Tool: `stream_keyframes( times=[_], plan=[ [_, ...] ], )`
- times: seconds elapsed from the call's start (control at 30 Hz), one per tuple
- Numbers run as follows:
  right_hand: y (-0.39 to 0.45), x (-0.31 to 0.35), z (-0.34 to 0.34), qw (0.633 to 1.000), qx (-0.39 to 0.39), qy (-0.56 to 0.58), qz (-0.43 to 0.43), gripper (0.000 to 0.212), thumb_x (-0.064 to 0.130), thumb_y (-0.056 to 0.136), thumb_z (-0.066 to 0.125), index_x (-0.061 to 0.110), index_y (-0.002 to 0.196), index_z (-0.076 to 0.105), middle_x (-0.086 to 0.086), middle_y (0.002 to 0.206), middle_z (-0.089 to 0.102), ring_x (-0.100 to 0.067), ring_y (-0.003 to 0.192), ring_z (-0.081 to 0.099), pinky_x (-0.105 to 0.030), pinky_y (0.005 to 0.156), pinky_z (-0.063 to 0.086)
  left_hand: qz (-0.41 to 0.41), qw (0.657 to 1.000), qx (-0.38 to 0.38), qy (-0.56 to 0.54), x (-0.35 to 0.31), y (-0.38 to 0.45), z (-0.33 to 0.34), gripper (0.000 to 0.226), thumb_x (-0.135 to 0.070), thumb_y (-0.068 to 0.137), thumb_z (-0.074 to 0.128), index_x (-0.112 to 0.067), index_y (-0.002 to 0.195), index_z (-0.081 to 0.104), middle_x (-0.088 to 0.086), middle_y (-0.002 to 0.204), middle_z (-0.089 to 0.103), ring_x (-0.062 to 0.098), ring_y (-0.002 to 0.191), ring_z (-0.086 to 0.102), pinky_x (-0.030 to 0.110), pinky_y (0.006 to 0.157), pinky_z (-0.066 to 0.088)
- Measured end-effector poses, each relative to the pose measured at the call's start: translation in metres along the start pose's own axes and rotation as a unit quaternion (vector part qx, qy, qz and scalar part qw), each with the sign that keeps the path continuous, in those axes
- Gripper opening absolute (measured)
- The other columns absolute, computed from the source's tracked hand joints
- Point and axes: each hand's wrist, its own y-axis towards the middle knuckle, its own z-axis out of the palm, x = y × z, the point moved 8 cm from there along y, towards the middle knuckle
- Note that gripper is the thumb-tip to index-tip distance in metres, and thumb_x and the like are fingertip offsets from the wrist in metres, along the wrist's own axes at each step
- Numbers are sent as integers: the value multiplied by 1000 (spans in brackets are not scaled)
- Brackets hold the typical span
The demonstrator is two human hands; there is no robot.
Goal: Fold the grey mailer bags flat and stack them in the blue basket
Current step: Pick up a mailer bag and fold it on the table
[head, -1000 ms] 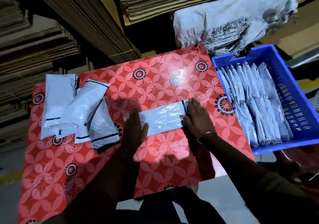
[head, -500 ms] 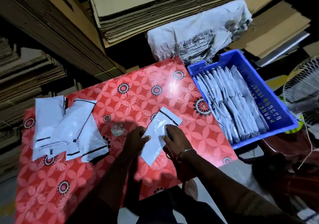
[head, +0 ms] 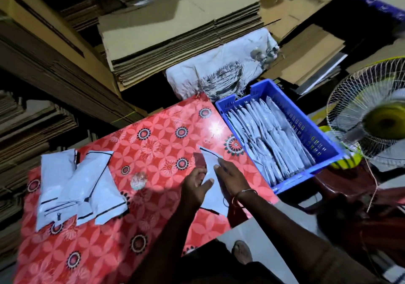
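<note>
**Basket well filled, loose pile left to fold**

The blue basket (head: 324, 152) already carried a dense row of folded grey mailer bags (head: 269, 139), so much of the work looked done. Well to the left of the basket, a loose pile of unfolded mailers (head: 76, 185) lay on the red-patterned counter (head: 153, 141), waiting to be folded. One mailer bag (head: 210, 167) sat between that pile and the basket, near the basket's front corner, lifted off the counter. The left hand (head: 196, 186) pinched its left edge with curled fingers and thumb; the right hand (head: 232, 179) gripped its right side, fingers bent over it, wrist angled toward the basket.
</note>
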Motion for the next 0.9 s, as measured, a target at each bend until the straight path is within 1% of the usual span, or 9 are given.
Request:
stream_keyframes(
  times=[0.13,0.2,0.3,0.43,0.53,0.67,0.77,0.83,0.9],
  plan=[
    [3,-6,-12,996,-17,74,40,43,34,102,58,17,141,56,1,145,55,-10,132,50,-27,113,34,12,999,34,-10,-21,2,24,30,0,85,74,-17,107,63,-2,110,70,8,103,64,21,93,47],
    [2,-3,-16,991,-19,123,45,35,29,103,56,15,135,60,2,136,62,-7,124,57,-21,105,41,24,998,53,-5,-30,5,32,36,7,88,68,-23,108,63,-14,111,72,0,103,65,15,90,46],
    [5,-4,-25,983,-25,174,56,33,29,104,54,11,130,63,-1,128,68,-13,119,64,-21,97,49,42,996,78,13,-36,14,42,36,-5,86,70,-32,109,65,-31,115,68,0,110,66,22,96,50],
    [12,5,-51,981,-60,177,52,54,47,94,58,14,136,61,-4,138,63,-18,128,59,-40,116,40,81,991,103,8,-61,28,65,40,-28,81,67,-38,120,64,-17,128,67,9,120,63,33,105,49],
    [28,12,-75,980,-88,175,42,29,28,107,47,16,122,68,-2,124,69,-17,117,63,-28,103,48,89,990,113,1,-79,42,87,46,-20,84,64,-23,130,63,-5,135,65,8,126,59,23,108,43],
    [67,21,-106,978,-101,184,18,29,22,109,41,18,122,66,-2,125,68,-6,105,66,-17,92,51,83,991,106,27,-95,69,115,48,-17,87,62,-14,135,64,1,135,64,12,125,59,22,108,43],
    [113,19,-130,982,-84,170,15,36,32,108,43,16,137,59,3,132,62,3,107,62,-14,94,50,82,991,86,69,-106,97,135,53,-19,85,59,-15,138,63,4,131,65,12,119,58,10,103,38],
    [144,21,-139,986,-58,152,17,48,50,101,47,26,141,57,6,129,63,10,92,63,-5,75,49,65,991,74,86,-108,120,150,56,-23,86,56,-21,142,60,5,128,64,14,119,58,17,104,40],
    [177,24,-147,991,-40,128,24,46,47,102,47,24,142,56,9,131,60,2,103,61,1,74,45,47,993,51,98,-110,146,163,58,-25,87,56,-26,145,57,3,124,64,16,115,60,24,103,43]
  ],
)
